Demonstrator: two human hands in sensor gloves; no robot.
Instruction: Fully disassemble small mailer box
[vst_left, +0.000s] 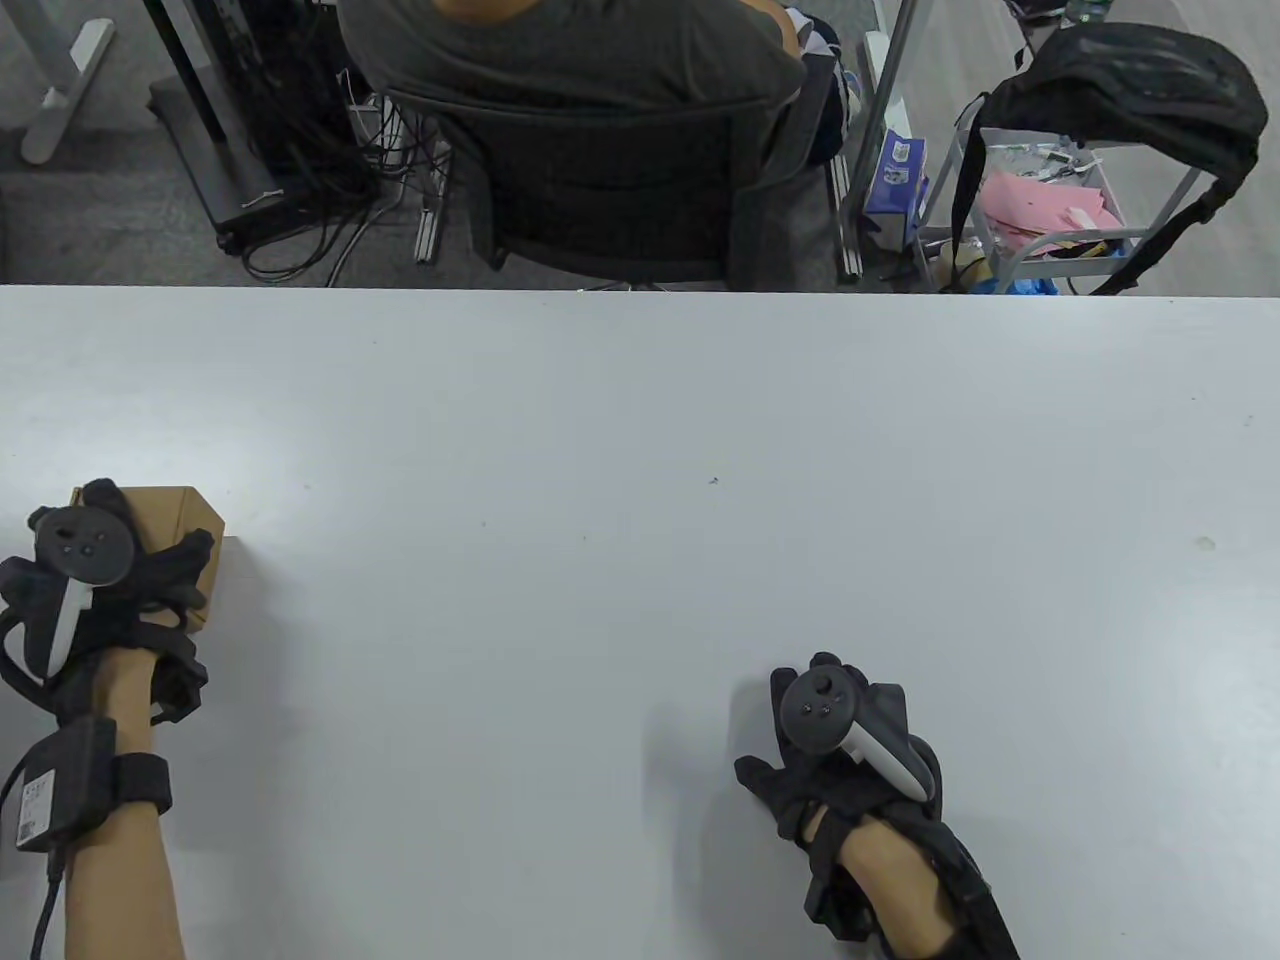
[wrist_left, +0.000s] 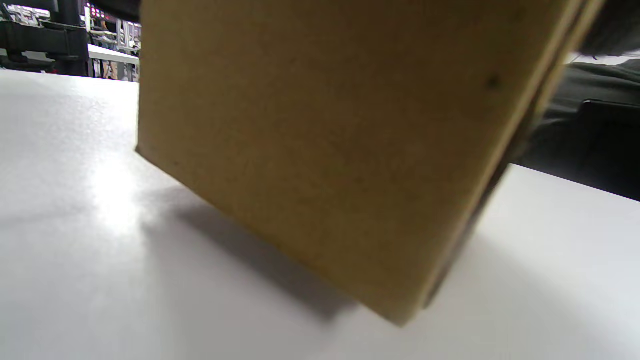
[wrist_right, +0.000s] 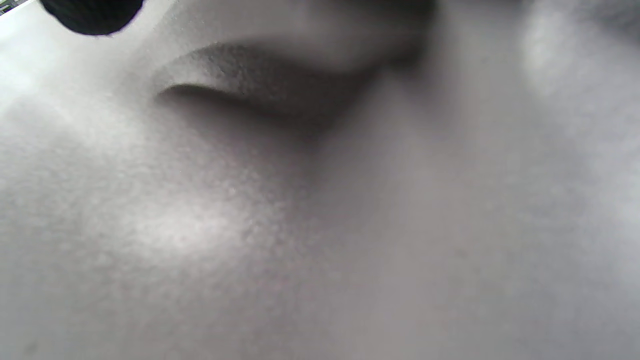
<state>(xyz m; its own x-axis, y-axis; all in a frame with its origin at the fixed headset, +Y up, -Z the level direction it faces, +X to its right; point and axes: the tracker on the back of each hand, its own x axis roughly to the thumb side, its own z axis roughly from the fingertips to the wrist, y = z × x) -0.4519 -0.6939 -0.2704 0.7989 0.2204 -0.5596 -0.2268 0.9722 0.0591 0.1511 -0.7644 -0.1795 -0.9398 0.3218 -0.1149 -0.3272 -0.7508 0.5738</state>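
Your left hand (vst_left: 95, 590) grips a small brown cardboard box (vst_left: 185, 520) at the near left edge of the white surface (vst_left: 640, 450), fingers spread over its top and right side. In the left wrist view the box (wrist_left: 330, 150) is tilted, one lower corner close to the surface. Your right hand (vst_left: 850, 750) rests palm down on the surface at the near right, well apart from the box, holding nothing.

One cardboard mailer box (vst_left: 185, 520), two gloved hands (vst_left: 100, 590), one white table (vst_left: 640, 450).
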